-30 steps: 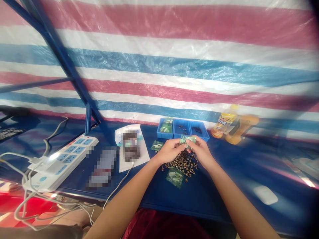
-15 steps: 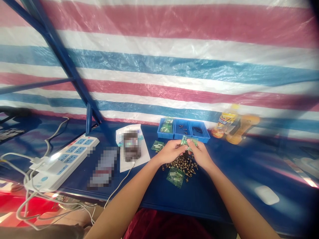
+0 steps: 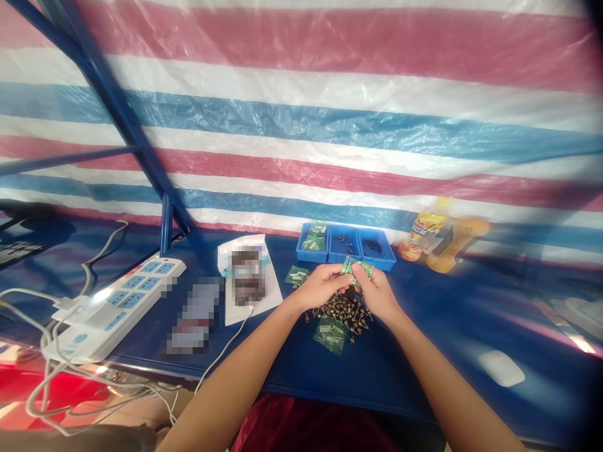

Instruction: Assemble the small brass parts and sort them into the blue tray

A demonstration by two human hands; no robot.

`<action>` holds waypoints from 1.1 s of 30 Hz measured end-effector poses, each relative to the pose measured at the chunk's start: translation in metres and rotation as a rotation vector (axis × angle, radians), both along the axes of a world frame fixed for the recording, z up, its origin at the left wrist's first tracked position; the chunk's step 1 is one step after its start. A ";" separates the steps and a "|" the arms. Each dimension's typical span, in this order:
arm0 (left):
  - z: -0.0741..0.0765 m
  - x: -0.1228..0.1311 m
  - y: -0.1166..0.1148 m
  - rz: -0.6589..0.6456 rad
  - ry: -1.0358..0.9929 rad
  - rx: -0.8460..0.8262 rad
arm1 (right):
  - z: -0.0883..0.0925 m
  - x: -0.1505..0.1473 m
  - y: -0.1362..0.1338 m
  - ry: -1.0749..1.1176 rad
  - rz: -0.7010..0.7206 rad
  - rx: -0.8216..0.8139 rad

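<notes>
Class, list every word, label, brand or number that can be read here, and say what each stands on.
Yellow bottle: dark label lettering, too blurred to read.
Green plastic packet: label too small to read.
Packet on white paper: pixelated, unreadable.
Power strip: no readable marking.

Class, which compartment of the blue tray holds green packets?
The leftmost compartment: it holds green packets, while the middle and right ones hold loose dark parts.

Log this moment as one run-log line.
left hand: holding small green packet | right hand: holding same packet | under hands: pile of brass-coloured screws | behind: blue compartment tray
</notes>
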State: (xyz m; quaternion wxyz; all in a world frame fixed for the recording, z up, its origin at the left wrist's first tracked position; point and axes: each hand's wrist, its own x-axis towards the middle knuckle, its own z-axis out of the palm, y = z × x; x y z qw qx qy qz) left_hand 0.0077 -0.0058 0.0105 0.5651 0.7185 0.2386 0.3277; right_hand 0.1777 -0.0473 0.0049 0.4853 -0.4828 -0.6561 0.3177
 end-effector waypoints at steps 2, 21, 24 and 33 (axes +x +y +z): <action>0.000 0.000 0.000 -0.008 -0.002 0.003 | 0.000 0.000 0.000 -0.009 0.002 0.009; 0.003 -0.001 0.000 -0.016 -0.010 0.001 | -0.001 0.001 0.000 -0.060 0.018 0.060; 0.004 -0.001 -0.001 -0.021 -0.018 -0.009 | 0.000 0.001 0.000 -0.070 0.015 0.062; 0.003 -0.001 -0.001 -0.003 0.020 0.006 | -0.010 0.002 0.003 -0.027 -0.037 0.034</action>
